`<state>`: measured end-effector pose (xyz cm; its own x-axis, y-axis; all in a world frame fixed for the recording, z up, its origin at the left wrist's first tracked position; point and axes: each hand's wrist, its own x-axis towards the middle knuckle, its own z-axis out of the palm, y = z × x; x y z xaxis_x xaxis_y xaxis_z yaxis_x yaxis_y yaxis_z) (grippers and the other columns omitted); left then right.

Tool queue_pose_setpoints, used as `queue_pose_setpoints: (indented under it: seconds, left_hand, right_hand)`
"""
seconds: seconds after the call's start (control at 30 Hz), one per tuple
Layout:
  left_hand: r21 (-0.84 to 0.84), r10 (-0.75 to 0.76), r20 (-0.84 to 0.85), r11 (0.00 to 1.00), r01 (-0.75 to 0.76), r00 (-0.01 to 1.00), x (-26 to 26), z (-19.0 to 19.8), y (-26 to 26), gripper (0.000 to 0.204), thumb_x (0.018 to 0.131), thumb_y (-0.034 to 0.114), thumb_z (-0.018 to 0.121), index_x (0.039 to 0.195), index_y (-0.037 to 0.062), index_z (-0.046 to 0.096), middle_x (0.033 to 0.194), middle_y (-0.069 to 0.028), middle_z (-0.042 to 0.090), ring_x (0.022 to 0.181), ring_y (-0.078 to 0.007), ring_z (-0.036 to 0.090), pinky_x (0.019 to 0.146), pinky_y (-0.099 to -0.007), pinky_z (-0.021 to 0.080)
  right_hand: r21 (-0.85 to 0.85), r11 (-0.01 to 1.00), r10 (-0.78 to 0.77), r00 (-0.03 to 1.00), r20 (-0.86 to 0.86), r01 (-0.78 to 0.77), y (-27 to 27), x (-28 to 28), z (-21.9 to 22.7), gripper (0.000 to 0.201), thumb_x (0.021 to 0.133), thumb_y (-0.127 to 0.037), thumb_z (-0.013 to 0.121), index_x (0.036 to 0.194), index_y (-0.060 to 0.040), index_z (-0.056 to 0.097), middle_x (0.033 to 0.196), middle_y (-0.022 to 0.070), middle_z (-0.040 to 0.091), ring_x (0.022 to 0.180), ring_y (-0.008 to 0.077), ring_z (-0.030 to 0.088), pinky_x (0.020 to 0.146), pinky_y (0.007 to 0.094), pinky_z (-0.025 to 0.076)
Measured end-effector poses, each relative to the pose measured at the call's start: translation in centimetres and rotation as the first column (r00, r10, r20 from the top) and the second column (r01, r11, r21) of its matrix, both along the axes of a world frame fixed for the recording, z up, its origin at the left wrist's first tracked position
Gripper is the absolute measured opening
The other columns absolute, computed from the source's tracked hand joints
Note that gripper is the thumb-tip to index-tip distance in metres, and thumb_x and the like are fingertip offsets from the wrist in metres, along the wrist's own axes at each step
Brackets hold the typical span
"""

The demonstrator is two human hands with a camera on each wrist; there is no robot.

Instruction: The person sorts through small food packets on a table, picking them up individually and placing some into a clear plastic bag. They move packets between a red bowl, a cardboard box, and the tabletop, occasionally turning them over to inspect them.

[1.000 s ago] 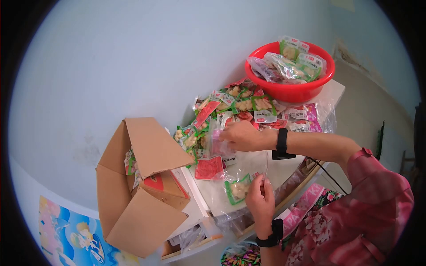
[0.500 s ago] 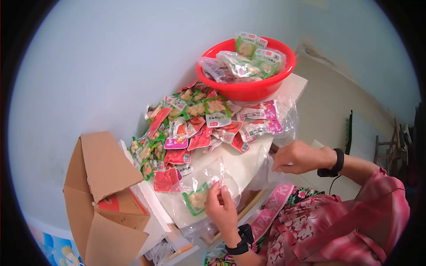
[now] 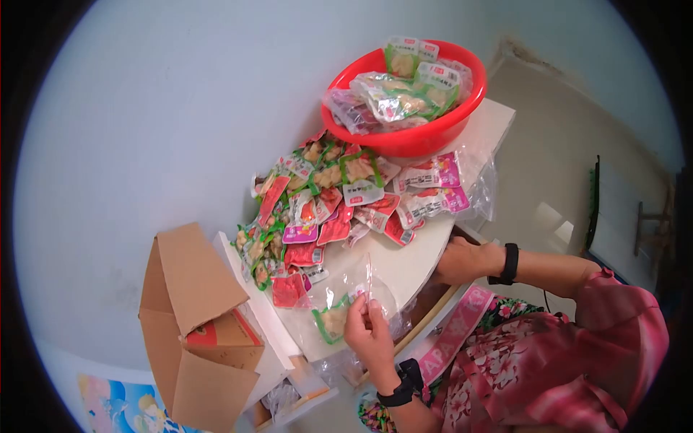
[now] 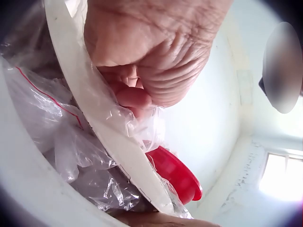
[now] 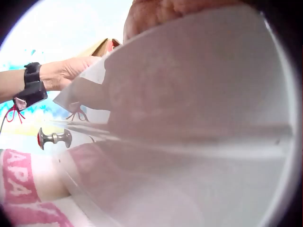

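My left hand [image 3: 372, 339] pinches the edge of a clear plastic bag [image 3: 354, 278] between thumb and fingers. A green-edged packet [image 3: 332, 321] shows through that bag on the white table. Curled fingers of the left hand [image 4: 151, 52] hold the clear film in the left wrist view. At the table's front edge, my right hand [image 3: 465, 261] reaches into the open drawer, its fingertips hidden. Clear bags [image 4: 71, 151] lie in the drawer in the left wrist view. Only part of the right hand [image 5: 175, 14] shows above a pale surface in the right wrist view.
Red, green and pink food packets [image 3: 317, 209] are heaped across the table [image 3: 404, 267]. Behind them stands a red basin [image 3: 426, 137] full of packets. An open cardboard box [image 3: 206, 278] is on the left, and a wall runs behind.
My right hand has moved from the packet pile back towards my body and down into the drawer. The left hand keeps its hold on the bag; the head view has shifted.
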<state>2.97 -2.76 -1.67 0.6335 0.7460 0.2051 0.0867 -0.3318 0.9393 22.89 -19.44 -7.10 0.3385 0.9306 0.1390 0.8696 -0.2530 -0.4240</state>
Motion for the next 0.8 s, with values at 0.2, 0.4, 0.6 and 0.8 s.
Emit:
queue_pose_setpoints:
  seconds: [0.2, 0.4, 0.6, 0.8]
  left_hand:
    - [0.207, 0.053, -0.055, 0.977, -0.04, 0.997, 0.1, 0.4, -0.9, 0.022, 0.097, 0.01, 0.068, 0.117, -0.0017, 0.069, 0.086, -0.0046, 0.069, 0.07, -0.0086, 0.058, 0.062, -0.0244, 0.048]
    - [0.212, 0.063, -0.035, 0.976, -0.054, 0.997, 0.3, -0.3, -0.5, 0.022, 0.098, 0.01, 0.068, 0.117, -0.0022, 0.069, 0.085, -0.0041, 0.069, 0.068, -0.0087, 0.058, 0.061, -0.0255, 0.049]
    - [0.1, 0.01, -0.04, 0.995, -0.006, 0.999, 0.0, -0.5, 0.5, 0.025, 0.098, 0.009, 0.068, 0.119, -0.0042, 0.068, 0.082, -0.0025, 0.067, 0.064, -0.0073, 0.056, 0.058, -0.0246, 0.047]
    - [0.124, -0.009, -0.018, 0.992, 0.011, 1.0, -0.1, -0.4, 0.7, 0.026, 0.097, 0.01, 0.07, 0.118, -0.0039, 0.069, 0.08, -0.0031, 0.067, 0.062, -0.0074, 0.057, 0.057, -0.0255, 0.048]
  right_hand:
    - [-0.467, 0.88, 0.028, 0.99, -0.14, -0.091, -0.8, 0.6, 4.3, 0.036, 0.097, -0.037, 0.064, 0.114, -0.006, 0.071, 0.112, 0.0211, 0.071, 0.101, 0.0378, 0.07, 0.082, 0.0495, 0.057]
    - [0.036, 0.996, 0.087, 0.996, 0.005, -0.088, -4.5, -0.2, 7.3, 0.028, 0.099, -0.031, 0.065, 0.11, -0.0061, 0.072, 0.101, 0.0153, 0.073, 0.094, 0.0353, 0.071, 0.08, 0.0457, 0.058]
    - [0.262, 0.953, 0.187, 0.975, -0.117, -0.152, -0.7, 1.7, 13.0, 0.018, 0.097, -0.021, 0.064, 0.106, -0.0069, 0.072, 0.093, 0.0112, 0.071, 0.086, 0.0348, 0.069, 0.073, 0.0445, 0.055]
    - [0.383, 0.923, -0.048, 0.997, 0.067, 0.019, 8.4, 5.9, 13.5, 0.022, 0.092, -0.014, 0.063, 0.111, -0.0059, 0.071, 0.098, 0.0168, 0.071, 0.094, 0.0378, 0.069, 0.079, 0.0491, 0.055]
